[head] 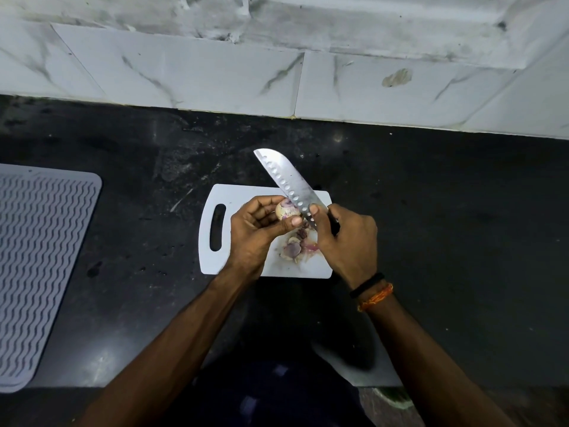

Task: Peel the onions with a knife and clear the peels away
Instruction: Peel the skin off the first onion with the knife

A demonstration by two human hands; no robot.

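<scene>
Onion (286,211): held above the white cutting board (237,195), pinched in the left hand (255,232).
Peels (297,246): piled on the board, below the hands.
Knife (286,180): gripped by the right hand (348,238), thumb on the blade, edge against the onion, tip pointing far-left.
Mat (43,263): grey, ribbed, left on the black counter (446,226).

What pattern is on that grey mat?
Wavy ridged lines cover the grey mat; the head view shows it.

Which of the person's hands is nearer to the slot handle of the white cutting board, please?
The left. The left hand, holding the onion, sits just beside the slot handle; the right hand, gripping the knife, is over the board's opposite end.
</scene>
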